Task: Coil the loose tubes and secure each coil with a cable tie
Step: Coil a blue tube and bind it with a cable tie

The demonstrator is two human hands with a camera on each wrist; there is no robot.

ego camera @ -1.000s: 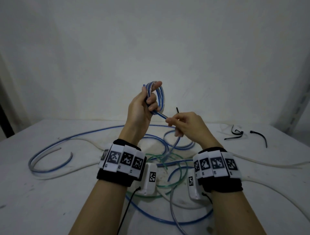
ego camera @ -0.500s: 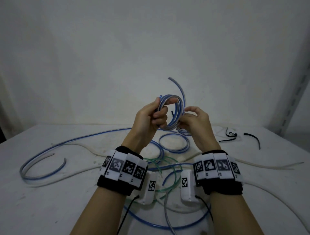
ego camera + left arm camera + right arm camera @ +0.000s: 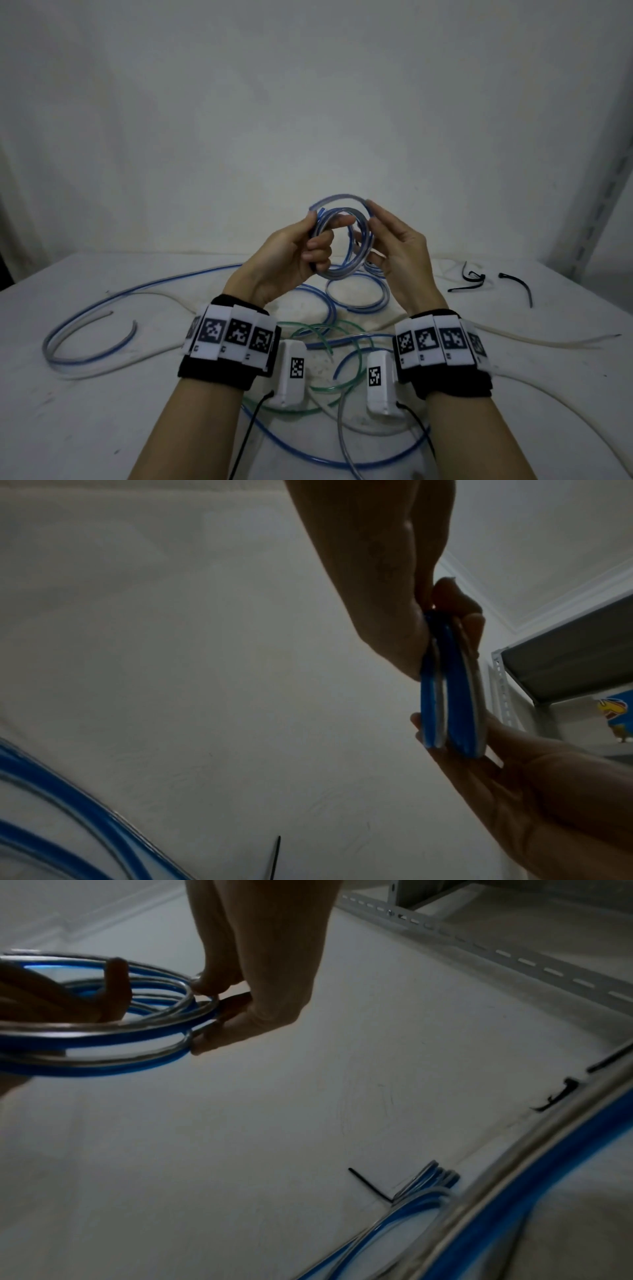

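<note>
I hold a small coil of blue tube (image 3: 342, 270) in the air over the table, its ring facing me. My left hand (image 3: 322, 240) grips its left side, with fingers curled through the ring. In the left wrist view the coil (image 3: 441, 696) shows edge-on under my thumb. My right hand (image 3: 370, 233) pinches the right rim, and in the right wrist view the fingertips (image 3: 205, 982) close on the strands of the coil (image 3: 103, 1039). Two black cable ties (image 3: 469, 281) (image 3: 517, 286) lie at the back right. Whether a tie is in my hand is hidden.
A blue coil (image 3: 356, 294) with a black tie tail (image 3: 369, 1185) lies on the white table (image 3: 102, 428) behind my hands. Loose blue tube (image 3: 85, 325) curves at the left. Green tube (image 3: 318, 342) and pale tubes (image 3: 548, 342) sprawl under my wrists. A metal rack upright (image 3: 609, 171) stands at the right.
The tube's free end, which stuck up above the coil, now lies round the ring. The coil has turned face-on to me, and my right hand has shifted onto its right rim.
</note>
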